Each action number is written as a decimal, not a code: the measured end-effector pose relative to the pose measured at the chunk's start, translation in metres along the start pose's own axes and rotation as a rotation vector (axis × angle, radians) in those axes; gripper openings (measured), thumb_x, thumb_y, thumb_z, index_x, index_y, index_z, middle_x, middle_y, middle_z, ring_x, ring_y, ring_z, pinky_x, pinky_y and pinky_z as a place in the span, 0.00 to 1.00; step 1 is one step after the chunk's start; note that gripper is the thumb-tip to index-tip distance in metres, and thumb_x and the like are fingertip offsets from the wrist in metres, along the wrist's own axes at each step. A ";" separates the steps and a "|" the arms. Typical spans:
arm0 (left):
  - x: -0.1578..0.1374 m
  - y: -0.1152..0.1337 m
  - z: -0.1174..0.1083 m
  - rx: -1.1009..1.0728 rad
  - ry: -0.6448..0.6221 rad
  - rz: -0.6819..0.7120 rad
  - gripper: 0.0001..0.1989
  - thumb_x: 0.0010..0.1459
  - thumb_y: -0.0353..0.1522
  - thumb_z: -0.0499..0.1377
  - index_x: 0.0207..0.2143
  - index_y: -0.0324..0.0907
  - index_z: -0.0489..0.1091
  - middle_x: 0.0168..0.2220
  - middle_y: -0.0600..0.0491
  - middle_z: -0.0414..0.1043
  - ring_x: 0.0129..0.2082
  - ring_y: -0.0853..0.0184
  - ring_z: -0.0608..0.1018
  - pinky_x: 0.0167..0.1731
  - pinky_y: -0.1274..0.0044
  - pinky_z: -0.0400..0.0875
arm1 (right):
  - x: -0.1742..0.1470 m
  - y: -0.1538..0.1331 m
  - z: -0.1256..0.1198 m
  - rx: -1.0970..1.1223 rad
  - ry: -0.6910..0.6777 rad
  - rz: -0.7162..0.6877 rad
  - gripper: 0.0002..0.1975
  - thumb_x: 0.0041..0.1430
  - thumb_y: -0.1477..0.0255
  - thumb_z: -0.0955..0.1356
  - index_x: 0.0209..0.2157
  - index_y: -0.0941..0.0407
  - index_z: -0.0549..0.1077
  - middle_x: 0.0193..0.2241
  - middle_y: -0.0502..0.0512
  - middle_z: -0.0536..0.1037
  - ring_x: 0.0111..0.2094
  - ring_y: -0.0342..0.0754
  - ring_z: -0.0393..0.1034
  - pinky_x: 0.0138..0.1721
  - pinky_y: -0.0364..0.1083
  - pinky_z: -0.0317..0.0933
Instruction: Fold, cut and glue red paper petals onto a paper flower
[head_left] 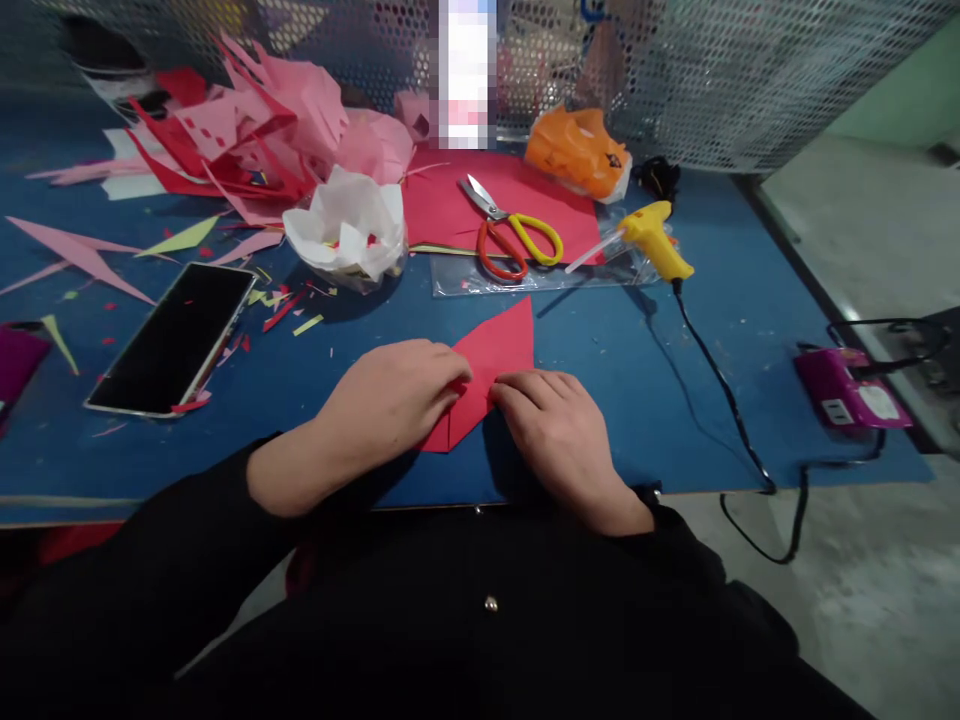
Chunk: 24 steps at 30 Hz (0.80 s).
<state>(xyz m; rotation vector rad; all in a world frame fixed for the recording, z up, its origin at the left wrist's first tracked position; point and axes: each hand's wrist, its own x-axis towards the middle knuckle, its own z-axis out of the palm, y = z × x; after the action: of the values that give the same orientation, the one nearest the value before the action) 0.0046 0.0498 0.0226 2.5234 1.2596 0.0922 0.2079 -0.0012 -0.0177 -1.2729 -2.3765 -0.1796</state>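
A folded piece of red paper lies near the front edge of the blue table, one pointed corner aimed away from me. My left hand rests over its left side, with curled fingers gripping the paper. On the right edge, my right hand pinches the paper between thumb and fingers. A crease shows at the near end, below the left fingers. Beyond the paper lie scissors with one red and one yellow handle, on a clear plastic sleeve and red sheets.
A yellow glue gun with a black cord lies right, near a purple power strip. Left are a phone, a white paper-lined bowl and pink paper scraps. An orange package sits before a perforated metal panel.
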 end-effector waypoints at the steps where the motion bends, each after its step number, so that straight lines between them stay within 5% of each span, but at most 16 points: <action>1: 0.002 0.000 -0.001 -0.006 0.001 -0.056 0.10 0.64 0.31 0.53 0.42 0.46 0.74 0.41 0.50 0.80 0.42 0.57 0.79 0.38 0.71 0.65 | 0.000 -0.001 0.002 0.018 0.016 0.053 0.08 0.68 0.75 0.66 0.42 0.58 0.79 0.40 0.55 0.83 0.40 0.51 0.74 0.42 0.50 0.62; 4: 0.007 -0.001 0.000 -0.093 0.027 -0.177 0.12 0.63 0.30 0.54 0.47 0.46 0.71 0.40 0.52 0.81 0.41 0.58 0.80 0.36 0.72 0.65 | 0.003 -0.003 0.004 0.068 0.014 0.176 0.07 0.68 0.72 0.67 0.38 0.55 0.79 0.37 0.54 0.82 0.39 0.51 0.73 0.39 0.49 0.60; 11: 0.007 -0.011 0.011 -0.451 0.085 -0.197 0.10 0.57 0.28 0.57 0.42 0.47 0.69 0.38 0.56 0.81 0.38 0.63 0.81 0.37 0.74 0.68 | 0.013 0.002 0.001 0.182 -0.032 0.316 0.09 0.68 0.72 0.67 0.34 0.51 0.77 0.32 0.51 0.81 0.36 0.50 0.72 0.38 0.49 0.57; 24: 0.006 -0.012 0.014 -0.485 0.152 -0.255 0.11 0.54 0.31 0.60 0.41 0.49 0.72 0.34 0.57 0.78 0.31 0.65 0.78 0.35 0.73 0.69 | 0.018 -0.001 0.002 0.223 -0.018 0.461 0.03 0.66 0.73 0.67 0.41 0.55 0.72 0.35 0.56 0.82 0.38 0.54 0.74 0.40 0.51 0.59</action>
<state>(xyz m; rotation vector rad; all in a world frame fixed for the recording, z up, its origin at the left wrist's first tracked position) 0.0018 0.0582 0.0053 1.9607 1.4040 0.4768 0.1979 0.0121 -0.0115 -1.6637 -1.9809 0.2309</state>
